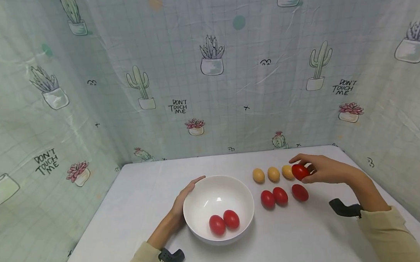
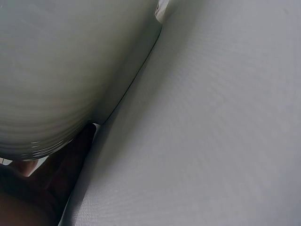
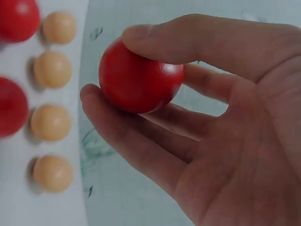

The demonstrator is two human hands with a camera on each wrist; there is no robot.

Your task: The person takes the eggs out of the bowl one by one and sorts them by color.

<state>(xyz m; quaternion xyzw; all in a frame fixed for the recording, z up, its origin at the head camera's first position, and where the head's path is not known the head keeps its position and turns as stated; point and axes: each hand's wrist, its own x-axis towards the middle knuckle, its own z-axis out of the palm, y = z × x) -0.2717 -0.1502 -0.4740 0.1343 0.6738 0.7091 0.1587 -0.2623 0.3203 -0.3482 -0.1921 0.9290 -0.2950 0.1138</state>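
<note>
My right hand pinches a red egg between thumb and fingertips, above the right part of the table. In the head view this egg overlaps the end of a row of small yellow eggs. At the left side of a white bowl, my left hand holds it, one digit reaching along the rim. The left wrist view shows another finger low by the bowl's foot. Inside the bowl lie two red eggs, side by side. Three more red eggs lie on the table, nearer than the yellow row.
The white table has a patterned curtain behind it and along both sides. Several small yellow eggs stand in line in the right wrist view, close to the table's edge. Each wrist carries a black mount.
</note>
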